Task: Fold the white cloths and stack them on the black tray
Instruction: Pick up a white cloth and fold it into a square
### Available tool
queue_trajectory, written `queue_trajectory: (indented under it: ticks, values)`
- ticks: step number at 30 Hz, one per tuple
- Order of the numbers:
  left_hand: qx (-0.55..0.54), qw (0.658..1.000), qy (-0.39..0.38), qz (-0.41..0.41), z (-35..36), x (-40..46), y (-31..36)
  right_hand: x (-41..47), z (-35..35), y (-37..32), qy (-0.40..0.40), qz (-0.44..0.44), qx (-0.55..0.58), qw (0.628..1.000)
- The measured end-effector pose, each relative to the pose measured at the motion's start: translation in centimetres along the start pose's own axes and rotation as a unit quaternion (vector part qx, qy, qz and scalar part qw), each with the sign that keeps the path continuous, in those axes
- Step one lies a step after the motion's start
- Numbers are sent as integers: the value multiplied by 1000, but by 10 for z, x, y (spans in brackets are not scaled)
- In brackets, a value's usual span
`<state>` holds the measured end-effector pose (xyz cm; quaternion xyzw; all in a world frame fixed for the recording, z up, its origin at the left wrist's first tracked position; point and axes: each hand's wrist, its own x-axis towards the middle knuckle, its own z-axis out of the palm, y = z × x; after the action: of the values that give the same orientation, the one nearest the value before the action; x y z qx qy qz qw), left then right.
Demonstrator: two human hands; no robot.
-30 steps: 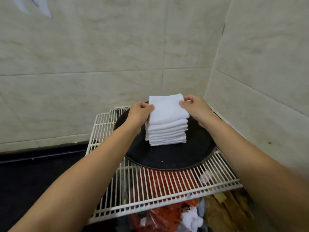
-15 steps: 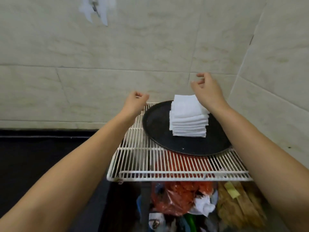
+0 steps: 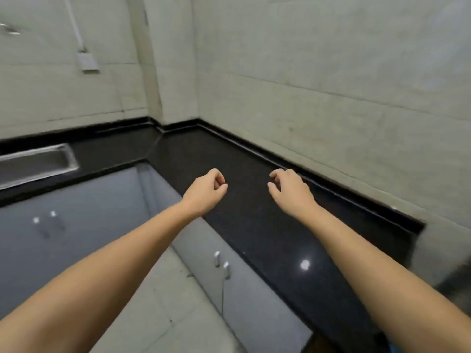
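Observation:
My left hand [image 3: 207,191] hovers over the near edge of a black stone counter [image 3: 267,225], fingers curled loosely with nothing in them. My right hand [image 3: 290,191] hangs over the same counter a little to the right, fingers bent and apart, also holding nothing. Neither the white cloths nor the black tray are in view.
The black counter runs along a pale tiled wall [image 3: 331,85] and turns a corner at the back. A steel sink [image 3: 35,164] sits at the left. Grey cabinet doors with small handles [image 3: 221,262] lie below the counter, above a pale floor [image 3: 158,314].
Both hands let go of the cloth stack on the tray and drew back. The view swung left, so the wire rack, tray and stack dropped out of sight and the black counter came in.

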<state>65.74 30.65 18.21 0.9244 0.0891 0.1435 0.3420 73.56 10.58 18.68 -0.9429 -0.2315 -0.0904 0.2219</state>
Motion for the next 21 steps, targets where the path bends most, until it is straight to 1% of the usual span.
queue_trajectory:
  ticks: [3,7,11,15,19,21]
  values:
    - [45,996,33,-75,-63,-27,-85,21,67,-88,-62,-85,-14,994]
    - [61,978,89,-179,-128,-65,-184,40,147,-192,-127,-193,-32,972]
    - [91,955,106,-263,-183,-83,-274,66,217,-283,-174,-269,-54,946]
    - [105,934,140,-313,-237,-76,-354,111,281,-368,-203,-331,-47,920]
    - [113,914,155,-357,-292,-63,-422,157,332,-452,-230,-373,-35,898]
    - [111,903,177,-375,-325,-56,-456,182,358,-502,-236,-405,-31,883]
